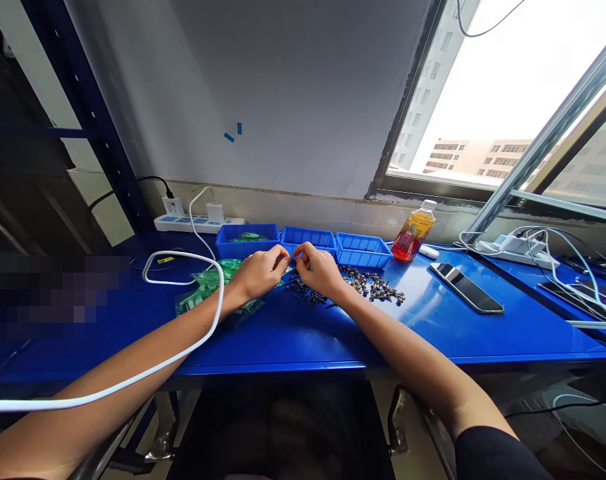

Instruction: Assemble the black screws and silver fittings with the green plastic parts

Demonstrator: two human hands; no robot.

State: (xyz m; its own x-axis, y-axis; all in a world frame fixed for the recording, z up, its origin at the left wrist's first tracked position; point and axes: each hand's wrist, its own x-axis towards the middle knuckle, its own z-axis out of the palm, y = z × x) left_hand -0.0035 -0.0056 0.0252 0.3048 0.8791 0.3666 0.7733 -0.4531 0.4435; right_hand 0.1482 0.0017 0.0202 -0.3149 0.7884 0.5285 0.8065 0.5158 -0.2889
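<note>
Over the pile of small parts, my left hand and my right hand meet almost tip to tip, both pinched. Whatever sits between the fingertips is too small to name. Beneath my left hand lies a clear bag of green pieces. Dark, thin screw-like parts are heaped under my right hand, with shiny brownish metal parts spread to its right. Behind the hands stand three blue bins in a row: the left bin contains green pieces, then come the middle bin and the right bin.
A bottle of red drink stands right of the bins, near a phone. Power strips lie at the back left and right. A white cable loops across my left forearm. The blue table ends in front of me.
</note>
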